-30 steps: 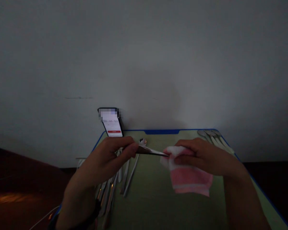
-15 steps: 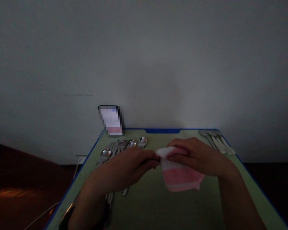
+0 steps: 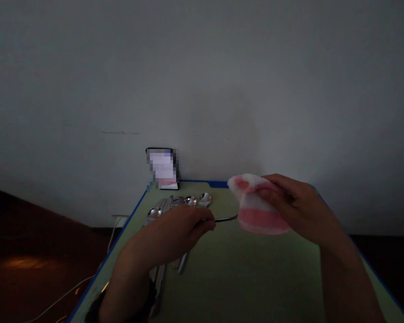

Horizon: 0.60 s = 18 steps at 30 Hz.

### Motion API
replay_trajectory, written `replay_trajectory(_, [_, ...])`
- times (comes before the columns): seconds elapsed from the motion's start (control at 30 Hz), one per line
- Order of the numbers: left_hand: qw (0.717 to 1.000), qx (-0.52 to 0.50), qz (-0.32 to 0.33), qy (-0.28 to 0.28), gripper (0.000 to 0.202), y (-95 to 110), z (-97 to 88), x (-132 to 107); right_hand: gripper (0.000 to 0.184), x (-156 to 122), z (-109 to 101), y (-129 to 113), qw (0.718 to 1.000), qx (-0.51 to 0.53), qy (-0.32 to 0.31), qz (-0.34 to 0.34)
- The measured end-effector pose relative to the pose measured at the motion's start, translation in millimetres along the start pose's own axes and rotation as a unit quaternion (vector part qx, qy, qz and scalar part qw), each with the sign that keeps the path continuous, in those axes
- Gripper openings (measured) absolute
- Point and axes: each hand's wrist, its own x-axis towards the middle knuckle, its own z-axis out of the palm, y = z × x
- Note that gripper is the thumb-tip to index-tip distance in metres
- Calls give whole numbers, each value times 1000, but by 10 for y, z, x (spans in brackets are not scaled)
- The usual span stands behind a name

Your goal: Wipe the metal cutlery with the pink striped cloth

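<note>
My left hand (image 3: 185, 229) is closed in a pinch around a thin piece of metal cutlery (image 3: 226, 219). The cutlery's slim, slightly curved shaft points right, and its far end meets the edge of the cloth, so I cannot tell whether it is a spoon or a fork. My right hand (image 3: 289, 206) grips a pink-and-white striped cloth (image 3: 262, 215), which is bunched at the top and hangs down below the fingers. Behind and under my left forearm lie several spoons (image 3: 205, 199) and other metal cutlery (image 3: 158, 287), partly covered by the arm.
A phone (image 3: 163, 168) with a blurred screen leans against the wall (image 3: 222, 89) at the back left of the table. The green tabletop (image 3: 242, 278) has a blue edge. A white cable (image 3: 67, 294) runs down at the left, over the dark floor.
My right hand has moved up and right with the cloth, away from my left hand. A length of the cutlery's shaft now shows between them. The cutlery at the far right is now hidden.
</note>
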Motion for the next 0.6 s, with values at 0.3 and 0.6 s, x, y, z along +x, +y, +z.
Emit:
replay_trajectory(0.3, [999, 13, 0, 33, 33, 77, -57, -22, 30, -15, 83, -19, 981, 22, -191, -27])
replay_trajectory(0.6, [1000, 3, 0, 27, 33, 86, -59, -23, 31, 9, 47, 16, 989, -38, -141, -10])
